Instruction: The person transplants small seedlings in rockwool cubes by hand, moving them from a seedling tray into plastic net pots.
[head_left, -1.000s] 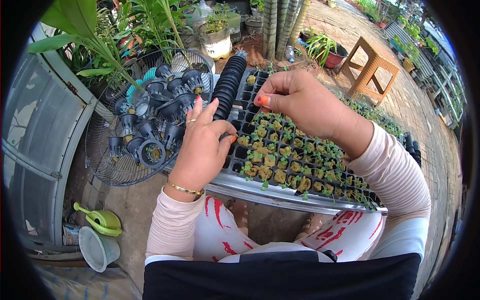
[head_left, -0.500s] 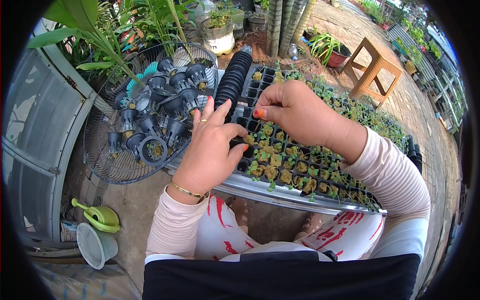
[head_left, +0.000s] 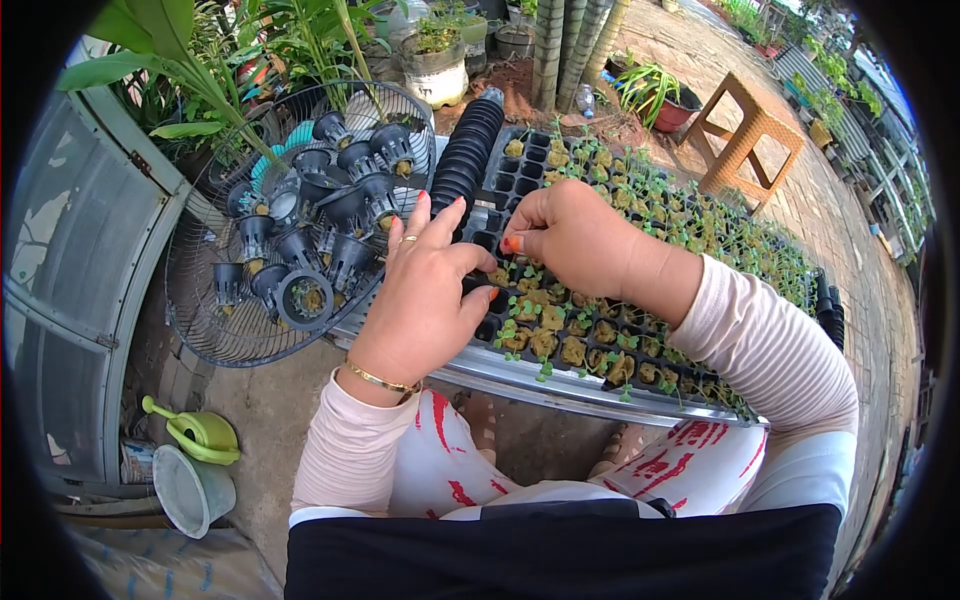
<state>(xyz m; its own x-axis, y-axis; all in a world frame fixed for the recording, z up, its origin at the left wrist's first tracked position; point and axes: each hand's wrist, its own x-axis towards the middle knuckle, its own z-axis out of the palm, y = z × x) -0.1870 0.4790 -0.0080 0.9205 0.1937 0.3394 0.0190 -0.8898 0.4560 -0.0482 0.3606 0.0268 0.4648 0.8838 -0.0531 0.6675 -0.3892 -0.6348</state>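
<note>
Paving [head_left: 840,230], stool [head_left: 768,123] and basket [head_left: 240,366] flank the tray [head_left: 507,184]; left hand [head_left: 425,285] spread, right hand [head_left: 590,235] pinched.

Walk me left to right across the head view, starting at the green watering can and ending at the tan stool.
Green watering can → net cup with its round mouth facing the camera → left hand → right hand → tan stool.
</note>
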